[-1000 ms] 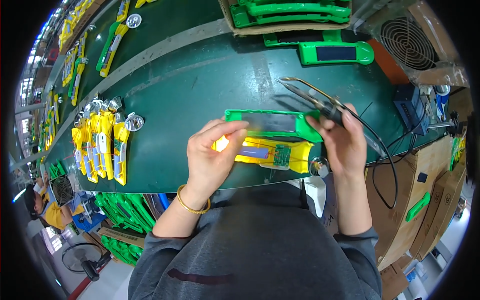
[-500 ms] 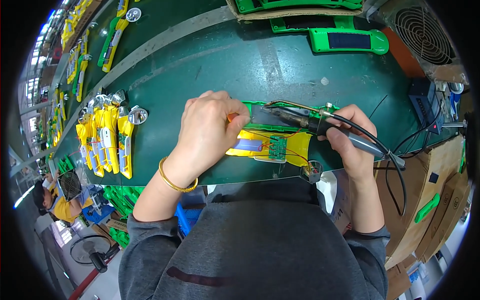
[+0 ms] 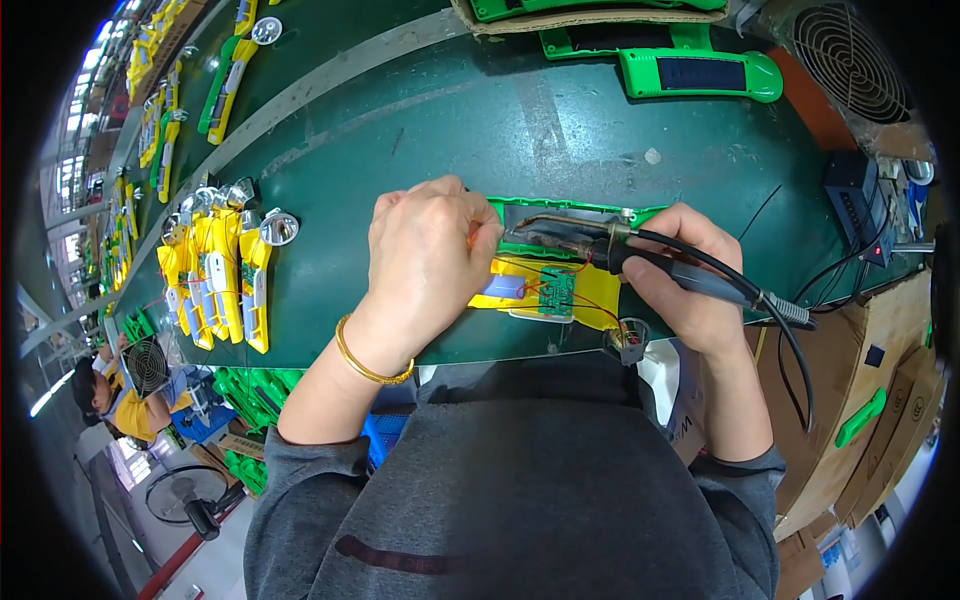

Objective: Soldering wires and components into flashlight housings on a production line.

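While the right hand (image 3: 690, 275) grips the soldering iron (image 3: 640, 255) on the open yellow flashlight (image 3: 590, 290), the left hand (image 3: 425, 255) pinches its wires. Looks mid-solder; shell not closed yet, unlike the finished pile (image 3: 215, 270).

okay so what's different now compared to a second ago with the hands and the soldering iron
The right hand brought the soldering iron down from above the work, its tip now over the green casing. The left hand slid further over the yellow part. The iron stayed gripped; the yellow flashlights did not move.

Open yellow-green flashlight shell (image 3: 590, 290) — circuit board (image 3: 556, 290) exposed — under soldering iron (image 3: 640, 255)
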Demonstrator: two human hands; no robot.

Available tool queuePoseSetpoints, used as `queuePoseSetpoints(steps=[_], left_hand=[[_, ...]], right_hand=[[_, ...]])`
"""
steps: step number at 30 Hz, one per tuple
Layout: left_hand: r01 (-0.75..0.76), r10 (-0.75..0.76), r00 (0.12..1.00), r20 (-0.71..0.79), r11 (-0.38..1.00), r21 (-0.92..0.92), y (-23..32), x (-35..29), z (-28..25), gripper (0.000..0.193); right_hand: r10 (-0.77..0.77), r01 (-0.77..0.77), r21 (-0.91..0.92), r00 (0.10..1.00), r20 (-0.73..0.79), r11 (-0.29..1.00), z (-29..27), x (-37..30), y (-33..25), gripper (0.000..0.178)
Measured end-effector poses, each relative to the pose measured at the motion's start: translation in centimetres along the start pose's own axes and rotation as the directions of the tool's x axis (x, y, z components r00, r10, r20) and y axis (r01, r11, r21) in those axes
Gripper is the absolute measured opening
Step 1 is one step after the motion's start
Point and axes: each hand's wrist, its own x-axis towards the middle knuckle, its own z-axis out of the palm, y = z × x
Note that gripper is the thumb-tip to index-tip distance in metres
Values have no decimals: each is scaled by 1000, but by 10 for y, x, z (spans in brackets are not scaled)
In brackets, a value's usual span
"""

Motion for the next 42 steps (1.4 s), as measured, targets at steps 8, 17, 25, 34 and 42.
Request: queuePoseSetpoints(steps=[8,17,25,34,42], left_hand=[[3,-3,999,-44,1000,7,0,-2,6,5],[-24,27,998,-49,997,76,1,-4,6,5],[-37,40,998,-45,996,76,1,-4,5,5],[-41,43,998,-39,997,71,2,-3,4,6],[-44,47,998,-32,996,74,2,-3,4,7]], right_hand=[[-16,19,-43,998,56,999,2,2,-3,13],[-4,6,-52,999,37,999,6,3,-2,13],[30,-28,70,999,-23,997,2,2,6,14],[51,-49,-35,998,44,998,3,3,-1,12],[78,-70,180,996,-41,981,1,2,1,11]])
